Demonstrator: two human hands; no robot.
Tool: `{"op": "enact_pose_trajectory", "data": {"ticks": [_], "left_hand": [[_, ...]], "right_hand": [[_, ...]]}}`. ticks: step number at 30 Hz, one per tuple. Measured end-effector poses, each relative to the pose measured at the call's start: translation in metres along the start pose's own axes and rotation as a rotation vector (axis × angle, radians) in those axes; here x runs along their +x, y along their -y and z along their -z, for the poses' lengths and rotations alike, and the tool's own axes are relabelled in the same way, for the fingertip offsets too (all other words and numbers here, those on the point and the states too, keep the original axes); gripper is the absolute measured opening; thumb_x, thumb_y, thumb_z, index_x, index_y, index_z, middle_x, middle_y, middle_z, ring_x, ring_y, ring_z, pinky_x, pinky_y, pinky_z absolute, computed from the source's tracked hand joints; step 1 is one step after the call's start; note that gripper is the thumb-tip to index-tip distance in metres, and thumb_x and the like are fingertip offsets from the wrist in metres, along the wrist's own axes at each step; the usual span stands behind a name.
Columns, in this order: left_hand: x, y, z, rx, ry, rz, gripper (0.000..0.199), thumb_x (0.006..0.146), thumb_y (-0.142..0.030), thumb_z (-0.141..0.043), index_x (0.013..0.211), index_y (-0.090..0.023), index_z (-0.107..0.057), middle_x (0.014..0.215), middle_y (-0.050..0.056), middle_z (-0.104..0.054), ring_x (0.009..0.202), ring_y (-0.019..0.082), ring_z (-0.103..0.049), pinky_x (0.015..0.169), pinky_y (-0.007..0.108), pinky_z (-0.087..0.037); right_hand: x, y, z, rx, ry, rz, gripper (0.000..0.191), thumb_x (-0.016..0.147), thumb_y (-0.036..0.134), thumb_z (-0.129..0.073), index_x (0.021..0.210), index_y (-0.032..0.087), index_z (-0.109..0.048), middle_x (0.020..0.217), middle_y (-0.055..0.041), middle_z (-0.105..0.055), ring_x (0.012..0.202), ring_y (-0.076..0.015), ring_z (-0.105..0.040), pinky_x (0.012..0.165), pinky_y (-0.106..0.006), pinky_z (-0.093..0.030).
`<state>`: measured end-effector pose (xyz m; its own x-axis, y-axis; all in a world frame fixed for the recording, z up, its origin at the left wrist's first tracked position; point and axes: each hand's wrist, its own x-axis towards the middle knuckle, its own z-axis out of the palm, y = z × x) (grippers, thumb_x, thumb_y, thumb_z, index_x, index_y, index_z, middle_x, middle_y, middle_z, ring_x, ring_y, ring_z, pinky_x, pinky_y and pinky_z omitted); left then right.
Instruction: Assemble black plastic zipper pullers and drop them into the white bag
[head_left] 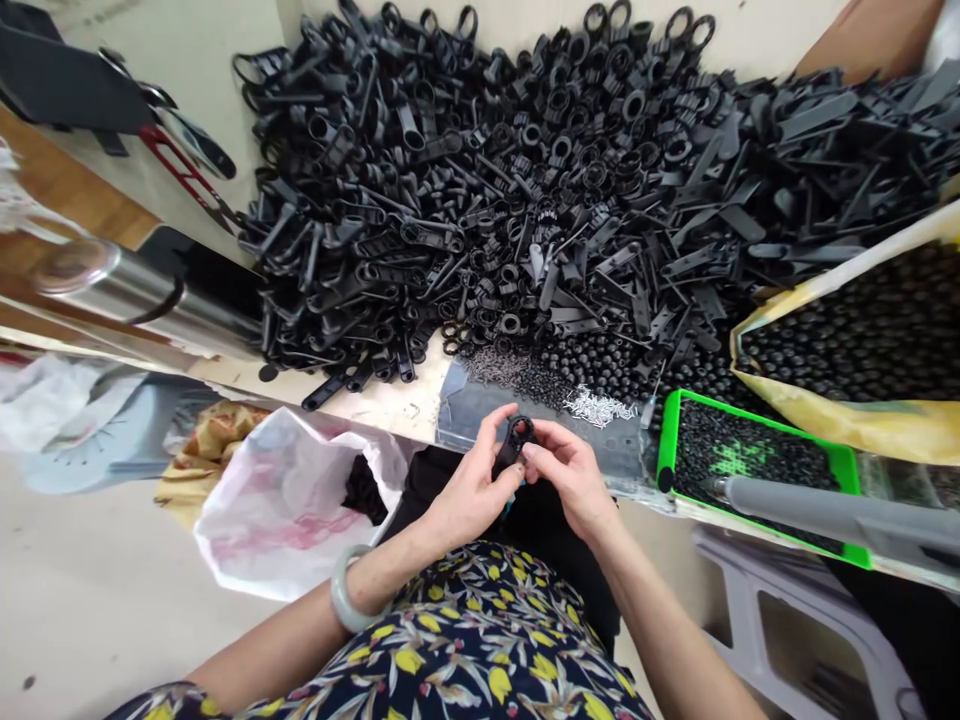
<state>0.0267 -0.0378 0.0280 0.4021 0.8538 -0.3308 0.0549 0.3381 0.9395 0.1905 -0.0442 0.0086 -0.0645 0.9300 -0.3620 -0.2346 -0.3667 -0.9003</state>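
Note:
Close to my lap, a black plastic part with a ring-shaped end (519,430) is held between both hands. My left hand (480,480) is closed around its lower, flat portion. The fingertips of my right hand (568,472) pinch the ring's right side; whether a smaller piece sits between them is hidden. Just beyond the hands, small silver pins (598,407) lie in a little heap on a dark mat (480,412). Brownish small pieces (495,367) and black balls (589,360) are heaped beside them.
A large pile of black plastic parts (420,200) covers the table's back. To the right are a green-rimmed tray (670,440) of small black pieces and a yellow bag (817,405). A steel flask (142,290) lies left; a white plastic bag (262,520) hangs below the edge.

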Motion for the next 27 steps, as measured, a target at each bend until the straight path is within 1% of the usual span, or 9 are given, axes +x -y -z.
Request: {"op": "enact_pose_trajectory", "data": {"ticks": [5, 9, 13, 15, 18, 20, 21, 24, 27], "left_hand": [[0.001, 0.005, -0.001, 0.033, -0.021, -0.055, 0.063, 0.095, -0.025, -0.062, 0.155, -0.026, -0.043, 0.118, 0.008, -0.068, 0.113, 0.025, -0.065, 0.103, 0.042, -0.053], [0.000, 0.006, -0.004, 0.029, -0.041, -0.054, 0.059, 0.095, -0.025, -0.063, 0.152, -0.026, -0.048, 0.118, 0.008, -0.070, 0.112, 0.026, -0.066, 0.105, 0.041, -0.053], [-0.001, 0.010, -0.008, 0.021, -0.085, -0.061, 0.058, 0.095, -0.025, -0.064, 0.151, -0.025, -0.051, 0.129, 0.009, -0.068, 0.118, 0.027, -0.065, 0.112, 0.040, -0.047], [-0.001, 0.012, -0.012, -0.008, -0.109, -0.053, 0.057, 0.093, -0.024, -0.067, 0.149, -0.025, -0.053, 0.132, 0.009, -0.066, 0.117, 0.026, -0.064, 0.110, 0.038, -0.047], [0.001, 0.010, -0.016, -0.152, -0.094, 0.038, 0.063, 0.090, -0.025, -0.070, 0.149, -0.026, -0.049, 0.116, 0.007, -0.067, 0.091, 0.019, -0.064, 0.086, 0.031, -0.053], [0.002, 0.006, -0.016, -0.308, -0.073, 0.124, 0.066, 0.088, -0.025, -0.070, 0.149, -0.027, -0.043, 0.094, 0.000, -0.064, 0.070, 0.013, -0.055, 0.067, 0.025, -0.046], [0.003, 0.004, -0.015, -0.386, -0.070, 0.157, 0.064, 0.088, -0.026, -0.068, 0.147, -0.027, -0.042, 0.086, -0.003, -0.061, 0.065, 0.012, -0.050, 0.063, 0.024, -0.041], [0.006, 0.000, -0.010, -0.567, -0.069, 0.183, 0.042, 0.091, -0.030, -0.060, 0.131, -0.022, -0.050, 0.081, -0.003, -0.058, 0.066, 0.011, -0.050, 0.067, 0.023, -0.041], [0.008, -0.003, -0.008, -0.649, -0.083, 0.180, 0.033, 0.098, -0.044, -0.058, 0.122, -0.021, -0.055, 0.087, 0.000, -0.062, 0.074, 0.013, -0.056, 0.078, 0.026, -0.047]], "right_hand": [[0.000, -0.004, -0.002, 0.034, -0.067, -0.025, 0.032, 0.078, 0.036, -0.083, 0.108, 0.024, -0.079, 0.100, -0.0028, -0.075, 0.066, -0.0103, -0.051, 0.061, -0.025, -0.045], [-0.002, -0.007, -0.004, 0.059, -0.109, -0.013, 0.031, 0.078, 0.035, -0.082, 0.107, 0.024, -0.080, 0.098, -0.0020, -0.075, 0.065, -0.0099, -0.050, 0.060, -0.023, -0.044], [-0.003, -0.010, -0.007, 0.052, -0.141, -0.005, 0.031, 0.078, 0.035, -0.082, 0.106, 0.023, -0.080, 0.097, -0.0029, -0.075, 0.067, -0.0111, -0.052, 0.060, -0.024, -0.045], [-0.003, -0.012, -0.007, 0.055, -0.146, -0.004, 0.031, 0.079, 0.036, -0.083, 0.106, 0.023, -0.080, 0.098, -0.0030, -0.075, 0.067, -0.0111, -0.053, 0.059, -0.024, -0.045], [-0.003, -0.017, -0.003, 0.042, -0.125, -0.002, 0.034, 0.081, 0.040, -0.083, 0.111, 0.024, -0.079, 0.100, -0.0030, -0.075, 0.066, -0.0114, -0.054, 0.058, -0.025, -0.045], [-0.006, -0.018, 0.003, 0.011, -0.135, 0.021, 0.037, 0.087, 0.043, -0.079, 0.119, 0.025, -0.078, 0.097, -0.0030, -0.075, 0.066, -0.0120, -0.054, 0.060, -0.027, -0.048], [-0.008, -0.018, 0.006, -0.002, -0.166, 0.047, 0.038, 0.090, 0.045, -0.077, 0.122, 0.025, -0.077, 0.096, -0.0029, -0.074, 0.065, -0.0118, -0.053, 0.062, -0.027, -0.049], [-0.021, -0.014, 0.011, 0.034, -0.298, 0.116, 0.045, 0.093, 0.043, -0.074, 0.135, 0.027, -0.069, 0.092, -0.0010, -0.072, 0.061, -0.0095, -0.052, 0.058, -0.025, -0.049], [-0.038, -0.008, 0.004, 0.139, -0.275, 0.041, 0.055, 0.089, 0.040, -0.080, 0.140, 0.029, -0.062, 0.088, 0.0005, -0.073, 0.060, -0.0101, -0.059, 0.056, -0.024, -0.054]]}}
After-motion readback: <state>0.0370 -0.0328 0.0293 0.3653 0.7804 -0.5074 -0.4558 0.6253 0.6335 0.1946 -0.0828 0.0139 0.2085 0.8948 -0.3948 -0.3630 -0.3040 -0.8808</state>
